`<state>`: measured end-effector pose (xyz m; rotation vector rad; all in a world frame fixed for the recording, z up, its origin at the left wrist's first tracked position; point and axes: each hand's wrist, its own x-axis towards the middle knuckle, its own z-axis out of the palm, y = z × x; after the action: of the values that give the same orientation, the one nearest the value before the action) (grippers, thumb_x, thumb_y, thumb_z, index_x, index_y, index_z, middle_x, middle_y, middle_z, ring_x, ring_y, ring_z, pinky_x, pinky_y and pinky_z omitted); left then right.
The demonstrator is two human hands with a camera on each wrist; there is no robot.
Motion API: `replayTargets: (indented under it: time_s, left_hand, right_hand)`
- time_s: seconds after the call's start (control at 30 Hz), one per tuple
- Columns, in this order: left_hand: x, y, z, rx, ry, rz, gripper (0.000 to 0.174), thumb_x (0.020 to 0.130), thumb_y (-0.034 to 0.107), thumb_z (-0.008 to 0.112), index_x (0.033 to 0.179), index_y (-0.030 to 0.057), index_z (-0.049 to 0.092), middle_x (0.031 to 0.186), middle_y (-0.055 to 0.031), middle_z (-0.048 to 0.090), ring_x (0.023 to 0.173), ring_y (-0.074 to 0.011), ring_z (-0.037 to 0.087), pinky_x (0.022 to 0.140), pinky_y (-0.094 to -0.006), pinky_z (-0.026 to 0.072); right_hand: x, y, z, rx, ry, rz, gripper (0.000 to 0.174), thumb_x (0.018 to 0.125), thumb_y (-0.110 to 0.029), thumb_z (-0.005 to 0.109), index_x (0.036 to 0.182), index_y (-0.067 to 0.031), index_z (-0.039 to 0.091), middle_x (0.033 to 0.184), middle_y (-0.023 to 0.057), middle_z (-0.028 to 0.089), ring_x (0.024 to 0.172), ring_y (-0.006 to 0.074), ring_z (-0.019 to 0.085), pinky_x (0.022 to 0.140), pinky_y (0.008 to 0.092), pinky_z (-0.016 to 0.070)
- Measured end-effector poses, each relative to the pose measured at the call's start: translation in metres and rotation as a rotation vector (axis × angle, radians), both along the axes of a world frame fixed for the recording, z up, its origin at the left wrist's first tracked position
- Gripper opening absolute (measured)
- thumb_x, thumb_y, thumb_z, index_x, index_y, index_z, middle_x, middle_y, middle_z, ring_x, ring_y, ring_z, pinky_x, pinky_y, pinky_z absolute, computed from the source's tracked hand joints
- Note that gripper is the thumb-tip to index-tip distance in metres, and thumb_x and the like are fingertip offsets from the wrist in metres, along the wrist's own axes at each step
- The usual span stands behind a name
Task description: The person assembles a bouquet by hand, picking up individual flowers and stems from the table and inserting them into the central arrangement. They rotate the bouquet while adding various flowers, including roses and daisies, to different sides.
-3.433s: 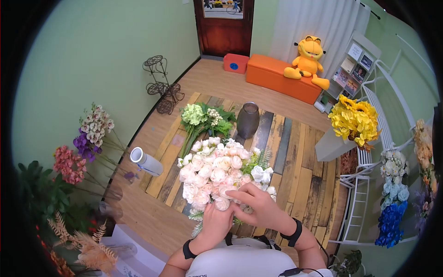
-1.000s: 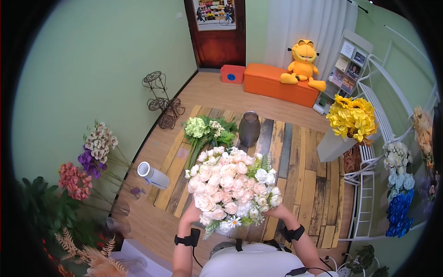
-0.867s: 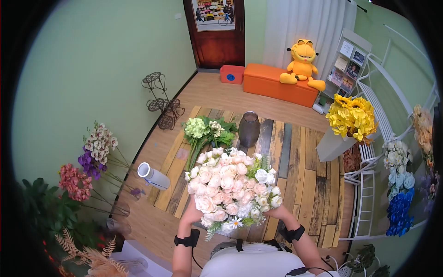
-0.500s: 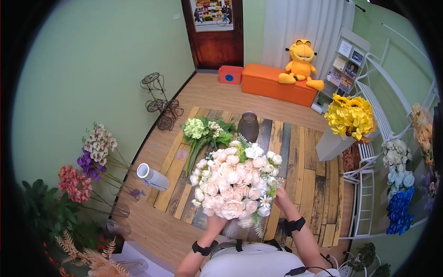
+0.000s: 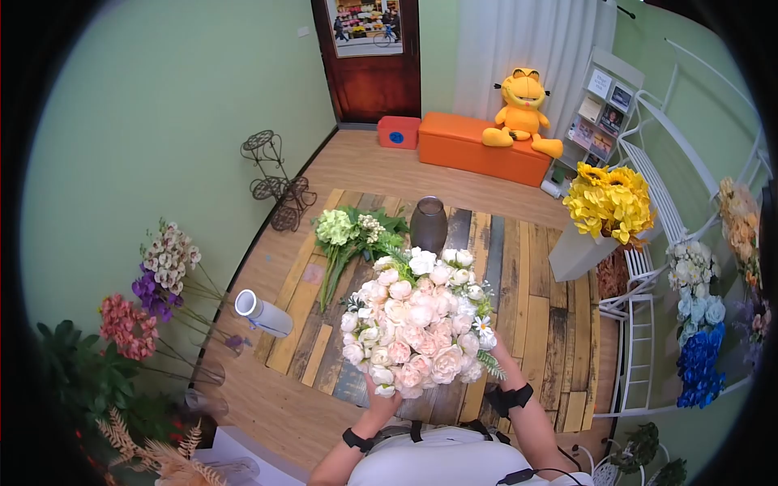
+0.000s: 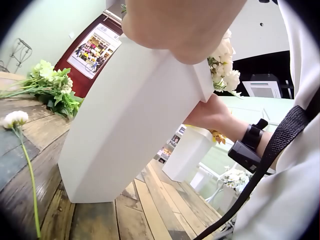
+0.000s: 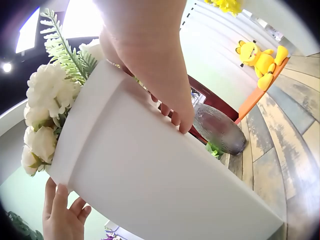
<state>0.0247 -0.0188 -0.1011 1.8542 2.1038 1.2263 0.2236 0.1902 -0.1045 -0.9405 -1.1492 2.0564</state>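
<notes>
The head view is showing only the bouquet point(image 5: 417, 324) of pale pink and white flowers near the middle of the table point(image 5: 535, 324); the wrist views are showing the white vase point(image 6: 130, 125) carrying it, base down on the planks. The left hand point(image 5: 379, 402) is grasping the vase's upper wall from the near side; the right hand point(image 7: 145, 55) is wrapping its fingers point(image 7: 175, 117) over the opposite wall. Only the left wrist view is catching a single white flower point(image 6: 15, 119) lying on the table. Against a second ago, the bouquet is sitting turned, its daisy point(image 5: 484, 326) now facing the right edge, and it is standing closer to the grey vase point(image 5: 428, 225).
</notes>
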Motion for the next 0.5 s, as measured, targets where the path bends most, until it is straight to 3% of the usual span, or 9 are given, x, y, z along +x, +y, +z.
replayTargets:
  time_s: [0.07, 0.13, 0.17, 0.23, 0.27, 0.33, 0.37, 0.43, 0.5]
  left_hand:
    - [0.002, 0.002, 0.005, 0.039, 0.077, 0.038, 0.053, 0.063, 0.01, 0.068, 0.111, 0.0016, 0.046, 0.114, -0.0183, 0.043, 0.105, -0.0359, 0.042, 0.091, -0.0426, 0.0324]
    - [0.007, 0.004, 0.017, 0.157, -0.271, 0.1, 0.051, 0.063, 0.007, 0.066, 0.11, 0.0024, 0.047, 0.112, -0.019, 0.043, 0.1, -0.0361, 0.044, 0.088, -0.0417, 0.0349]
    - [0.006, 0.003, 0.016, 0.158, -0.27, 0.1, 0.051, 0.063, 0.007, 0.066, 0.11, 0.0024, 0.047, 0.112, -0.019, 0.043, 0.1, -0.0361, 0.044, 0.088, -0.0417, 0.0349]
    - [0.003, -0.001, 0.017, 0.122, -0.307, 0.1, 0.049, 0.064, 0.006, 0.065, 0.109, 0.0019, 0.045, 0.108, -0.0178, 0.043, 0.096, -0.0334, 0.045, 0.085, -0.0394, 0.0367]
    - [0.001, -0.002, 0.02, 0.123, -0.307, 0.103, 0.049, 0.064, 0.006, 0.065, 0.109, 0.0019, 0.045, 0.108, -0.0178, 0.043, 0.096, -0.0334, 0.045, 0.085, -0.0394, 0.0367]
    - [-0.006, -0.002, 0.04, 0.37, 0.15, 0.038, 0.039, 0.068, 0.004, 0.061, 0.103, 0.0018, 0.043, 0.101, -0.0154, 0.044, 0.091, -0.0289, 0.046, 0.078, -0.0355, 0.039]
    - [-0.009, -0.005, 0.039, 0.371, 0.15, 0.039, 0.039, 0.068, 0.004, 0.061, 0.103, 0.0018, 0.043, 0.101, -0.0154, 0.044, 0.091, -0.0289, 0.046, 0.078, -0.0355, 0.039]
    - [-0.017, -0.009, 0.039, 0.516, -0.061, 0.149, 0.027, 0.072, 0.001, 0.056, 0.095, 0.0029, 0.041, 0.094, -0.0129, 0.043, 0.085, -0.0247, 0.045, 0.074, -0.0318, 0.0385]
    - [-0.028, -0.004, 0.058, 0.56, -0.26, 0.307, 0.019, 0.076, -0.003, 0.049, 0.091, 0.0035, 0.04, 0.089, -0.0103, 0.041, 0.081, -0.0214, 0.042, 0.073, -0.0304, 0.0369]
  right_hand:
    - [0.002, 0.0, -0.008, -0.031, 0.081, -0.026, 0.032, 0.088, -0.025, 0.049, 0.111, -0.0031, 0.052, 0.104, 0.0066, 0.059, 0.089, 0.0168, 0.059, 0.078, 0.0309, 0.0479]
    - [-0.002, -0.009, 0.019, -0.111, 0.145, -0.048, 0.034, 0.087, -0.028, 0.05, 0.111, -0.0043, 0.053, 0.103, 0.0061, 0.059, 0.091, 0.0172, 0.058, 0.079, 0.0304, 0.0465]
    - [-0.001, -0.01, 0.038, -0.11, 0.146, -0.048, 0.034, 0.087, -0.028, 0.05, 0.111, -0.0043, 0.053, 0.103, 0.0061, 0.059, 0.091, 0.0172, 0.058, 0.079, 0.0304, 0.0465]
    - [-0.003, -0.007, 0.086, 0.029, -0.182, 0.109, 0.038, 0.087, -0.019, 0.046, 0.122, -0.0039, 0.043, 0.112, 0.0046, 0.053, 0.097, 0.0123, 0.052, 0.081, 0.0258, 0.0418]
    - [-0.005, 0.0, 0.084, 0.03, -0.182, 0.112, 0.038, 0.087, -0.019, 0.046, 0.122, -0.0039, 0.043, 0.112, 0.0046, 0.053, 0.097, 0.0123, 0.052, 0.081, 0.0258, 0.0418]
    - [-0.007, 0.013, 0.085, 0.161, 0.088, -0.027, 0.043, 0.086, -0.016, 0.044, 0.128, -0.005, 0.037, 0.121, 0.0057, 0.047, 0.1, 0.0119, 0.05, 0.08, 0.0247, 0.0411]
    - [-0.005, 0.023, 0.088, 0.163, 0.088, -0.026, 0.043, 0.086, -0.016, 0.044, 0.128, -0.005, 0.037, 0.121, 0.0057, 0.047, 0.1, 0.0119, 0.05, 0.08, 0.0247, 0.0411]
    - [-0.009, 0.041, 0.124, 0.338, -0.001, -0.02, 0.054, 0.082, -0.011, 0.043, 0.134, -0.0061, 0.028, 0.129, 0.0068, 0.04, 0.103, 0.0131, 0.048, 0.082, 0.0251, 0.0399]
    - [-0.016, 0.057, 0.143, 0.376, 0.013, -0.003, 0.054, 0.083, -0.013, 0.043, 0.134, -0.0075, 0.028, 0.129, 0.0068, 0.039, 0.104, 0.0135, 0.047, 0.082, 0.0252, 0.0397]
